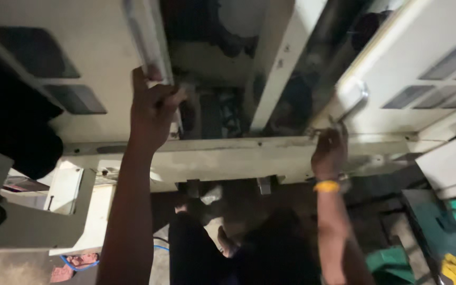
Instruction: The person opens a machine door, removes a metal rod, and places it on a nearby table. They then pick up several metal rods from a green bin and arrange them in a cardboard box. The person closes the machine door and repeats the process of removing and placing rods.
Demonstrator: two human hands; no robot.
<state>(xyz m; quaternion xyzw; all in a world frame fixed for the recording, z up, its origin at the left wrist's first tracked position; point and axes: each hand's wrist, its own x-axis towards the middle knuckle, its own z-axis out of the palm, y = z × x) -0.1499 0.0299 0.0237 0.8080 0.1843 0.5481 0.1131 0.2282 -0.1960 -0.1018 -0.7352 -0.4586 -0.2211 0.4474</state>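
Both my hands are up on the machine's two sliding doors. My left hand (151, 108) is clenched round the left handle (149, 42), a pale upright bar at the edge of the left door (80, 53). My right hand (329, 153) grips the lower end of the right handle (355, 97) on the right door (428, 63). The gap between them shows the dark interior (222, 105). I'd say pull evenly, wrists straight, fingers clear of the door edges, feet off the sill (228, 158).

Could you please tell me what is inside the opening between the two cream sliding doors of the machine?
Between the left door and right door there are dark machine parts and a pale slanted beam. Deeper in, everything is in shadow and cannot be made out.
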